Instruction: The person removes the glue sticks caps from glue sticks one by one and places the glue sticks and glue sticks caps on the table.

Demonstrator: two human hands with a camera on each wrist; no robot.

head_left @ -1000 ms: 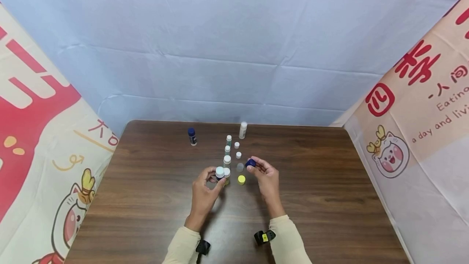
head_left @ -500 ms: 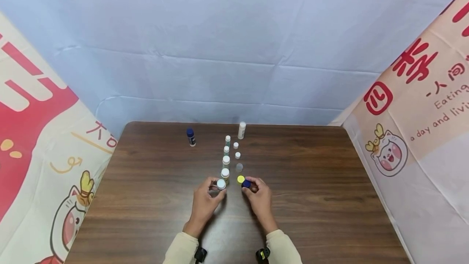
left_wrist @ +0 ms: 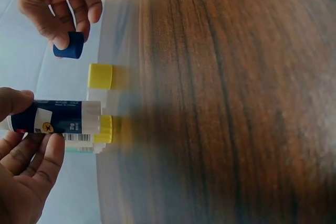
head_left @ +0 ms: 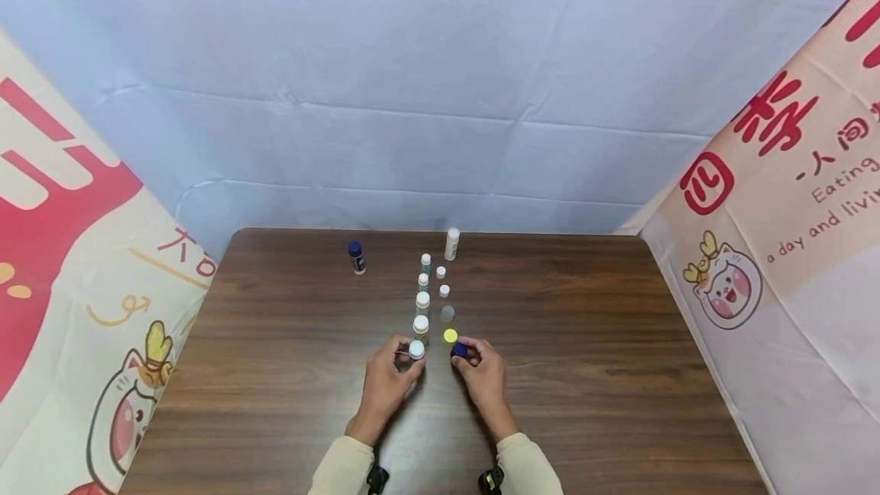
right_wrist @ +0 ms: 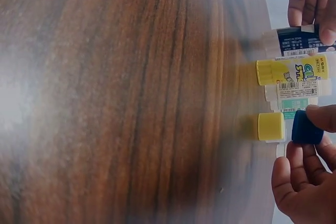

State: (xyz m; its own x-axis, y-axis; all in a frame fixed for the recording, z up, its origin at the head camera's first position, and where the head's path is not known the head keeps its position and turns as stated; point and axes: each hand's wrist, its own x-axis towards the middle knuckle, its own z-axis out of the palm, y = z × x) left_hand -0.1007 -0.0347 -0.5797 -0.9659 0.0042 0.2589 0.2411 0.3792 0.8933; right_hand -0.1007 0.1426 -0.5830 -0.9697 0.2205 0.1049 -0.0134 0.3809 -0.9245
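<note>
My left hand grips an upright, uncapped dark blue glue stick with a white top, at the near end of a row of uncapped sticks. Just beyond it stands a yellow glue stick. Between thumb and fingers, my right hand pinches a dark blue cap. The wrist views show this cap raised off the table, close to a yellow cap. Whether the blue stick's base touches the table, I cannot tell.
Behind the yellow cap run a translucent cap and two white caps. Farther back stand a capped blue glue stick and a white stick. Cloth hangs behind the wooden table.
Both hands have come nearer the person. The blue glue stick moved from beside the row to its near end; the blue cap moved nearer and slightly left, past the yellow cap.
</note>
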